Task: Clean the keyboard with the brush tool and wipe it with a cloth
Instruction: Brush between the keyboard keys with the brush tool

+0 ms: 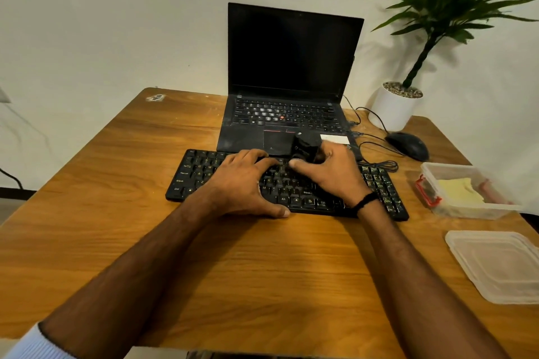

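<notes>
The black keyboard [192,175] lies across the middle of the desk [262,271], just in front of an open laptop [291,52] with a dark screen. The left hand [242,181] lies flat on the keys left of centre. Its grip is apart, with the fingers spread and the thumb at the near edge, and it seems to steady the board. The right hand [329,175] has its grip clamped on the brush tool [303,146], a small black object held over the keyboard's far edge near the middle. The bristles are blurred, so it cannot be told whether they touch the keys.

The brushing step appears to be in hand, and how many rows are already cleaned cannot be read from the keys. The wiping looks not yet begun. A yellow cloth [459,191] lies folded in a clear plastic container [478,210] at the right side of the desk, well apart from both hands, and the container's lid [495,265] lies nearer the person. By this judgement the rest of the brushing and the whole wipe remain.
</notes>
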`<state>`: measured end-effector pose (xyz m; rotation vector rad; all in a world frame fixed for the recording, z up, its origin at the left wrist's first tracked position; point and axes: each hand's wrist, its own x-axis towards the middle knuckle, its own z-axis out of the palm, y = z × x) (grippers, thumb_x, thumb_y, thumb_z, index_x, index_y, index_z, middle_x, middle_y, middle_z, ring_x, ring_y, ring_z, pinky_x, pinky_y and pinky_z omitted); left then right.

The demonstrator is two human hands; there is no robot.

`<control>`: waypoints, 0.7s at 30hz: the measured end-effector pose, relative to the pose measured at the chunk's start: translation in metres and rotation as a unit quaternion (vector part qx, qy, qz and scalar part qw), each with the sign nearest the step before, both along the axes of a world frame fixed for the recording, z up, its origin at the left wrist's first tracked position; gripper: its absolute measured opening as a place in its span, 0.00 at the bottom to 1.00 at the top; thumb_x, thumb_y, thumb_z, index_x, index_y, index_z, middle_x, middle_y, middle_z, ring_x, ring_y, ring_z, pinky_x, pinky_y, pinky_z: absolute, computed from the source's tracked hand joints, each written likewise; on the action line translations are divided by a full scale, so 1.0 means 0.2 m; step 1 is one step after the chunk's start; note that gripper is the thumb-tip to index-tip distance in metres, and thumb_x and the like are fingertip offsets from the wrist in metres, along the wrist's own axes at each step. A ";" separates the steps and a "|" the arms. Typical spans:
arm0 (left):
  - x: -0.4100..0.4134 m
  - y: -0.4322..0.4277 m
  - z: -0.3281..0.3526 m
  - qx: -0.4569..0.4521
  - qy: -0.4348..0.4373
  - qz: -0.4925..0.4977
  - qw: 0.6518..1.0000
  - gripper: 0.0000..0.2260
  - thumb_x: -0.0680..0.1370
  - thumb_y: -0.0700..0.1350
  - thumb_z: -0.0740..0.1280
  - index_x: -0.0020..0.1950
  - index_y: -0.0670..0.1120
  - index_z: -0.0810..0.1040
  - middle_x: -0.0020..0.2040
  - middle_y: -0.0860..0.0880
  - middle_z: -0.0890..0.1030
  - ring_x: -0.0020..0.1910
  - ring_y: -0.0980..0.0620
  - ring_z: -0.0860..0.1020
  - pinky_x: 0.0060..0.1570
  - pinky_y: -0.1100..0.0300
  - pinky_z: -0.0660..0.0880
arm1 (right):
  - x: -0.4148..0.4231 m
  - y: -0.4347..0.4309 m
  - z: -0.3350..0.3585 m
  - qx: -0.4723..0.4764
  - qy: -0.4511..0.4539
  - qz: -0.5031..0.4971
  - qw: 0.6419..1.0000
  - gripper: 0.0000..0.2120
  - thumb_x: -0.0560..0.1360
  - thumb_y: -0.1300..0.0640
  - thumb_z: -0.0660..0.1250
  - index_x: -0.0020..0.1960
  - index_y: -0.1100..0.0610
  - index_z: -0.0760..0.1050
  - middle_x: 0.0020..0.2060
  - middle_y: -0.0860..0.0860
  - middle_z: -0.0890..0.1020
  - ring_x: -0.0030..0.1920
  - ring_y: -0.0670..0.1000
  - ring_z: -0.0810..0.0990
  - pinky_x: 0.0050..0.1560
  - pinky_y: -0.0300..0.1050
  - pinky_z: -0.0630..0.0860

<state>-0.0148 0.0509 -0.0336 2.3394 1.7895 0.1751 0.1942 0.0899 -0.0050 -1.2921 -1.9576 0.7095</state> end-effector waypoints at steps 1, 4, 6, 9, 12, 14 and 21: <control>0.00 0.00 0.00 -0.001 0.002 -0.001 1.000 0.54 0.64 0.80 0.67 0.82 0.55 0.56 0.81 0.51 0.57 0.79 0.49 0.56 0.78 0.48 0.51 | 0.00 -0.01 0.00 -0.062 0.024 0.065 0.996 0.17 0.69 0.53 0.78 0.56 0.52 0.79 0.47 0.45 0.84 0.48 0.43 0.83 0.49 0.37 0.81; 0.00 0.00 0.00 0.002 0.005 -0.001 1.000 0.54 0.65 0.80 0.67 0.82 0.53 0.57 0.81 0.51 0.57 0.79 0.49 0.56 0.78 0.48 0.51 | -0.02 -0.05 0.00 -0.142 0.048 0.178 0.973 0.19 0.69 0.57 0.78 0.58 0.55 0.79 0.49 0.50 0.85 0.51 0.47 0.84 0.53 0.46 0.81; 0.00 0.00 -0.01 0.006 0.003 0.000 1.000 0.54 0.64 0.81 0.66 0.82 0.54 0.56 0.81 0.51 0.58 0.79 0.49 0.56 0.78 0.48 0.52 | -0.04 -0.02 0.00 -0.034 0.002 0.070 0.997 0.16 0.69 0.53 0.77 0.55 0.51 0.79 0.47 0.45 0.84 0.49 0.45 0.83 0.51 0.43 0.81; 0.00 0.01 -0.01 0.000 -0.004 0.001 1.000 0.54 0.63 0.81 0.66 0.82 0.57 0.56 0.80 0.52 0.58 0.79 0.49 0.57 0.78 0.47 0.52 | -0.02 -0.01 0.01 0.062 -0.029 -0.031 0.997 0.14 0.70 0.51 0.76 0.54 0.47 0.79 0.44 0.39 0.82 0.48 0.41 0.81 0.49 0.37 0.79; 0.00 0.00 0.00 0.001 -0.001 0.001 1.000 0.54 0.64 0.80 0.67 0.83 0.55 0.55 0.81 0.51 0.58 0.79 0.49 0.56 0.78 0.47 0.52 | 0.03 -0.04 0.03 -0.117 0.038 0.127 0.984 0.16 0.69 0.57 0.77 0.55 0.50 0.80 0.46 0.45 0.85 0.49 0.44 0.84 0.52 0.41 0.81; 0.00 0.00 0.00 0.000 0.001 0.000 1.000 0.55 0.64 0.80 0.67 0.83 0.54 0.55 0.81 0.51 0.57 0.79 0.49 0.56 0.78 0.48 0.52 | 0.02 -0.05 0.02 -0.162 0.057 0.180 0.969 0.19 0.69 0.58 0.77 0.58 0.55 0.79 0.49 0.49 0.86 0.51 0.47 0.84 0.54 0.45 0.81; 0.00 0.00 0.01 -0.004 -0.004 -0.003 1.000 0.53 0.64 0.79 0.67 0.82 0.57 0.56 0.81 0.52 0.57 0.79 0.49 0.56 0.78 0.48 0.51 | 0.09 0.00 0.04 -0.127 0.026 0.113 0.985 0.15 0.68 0.56 0.78 0.54 0.52 0.80 0.46 0.47 0.85 0.49 0.47 0.84 0.49 0.40 0.81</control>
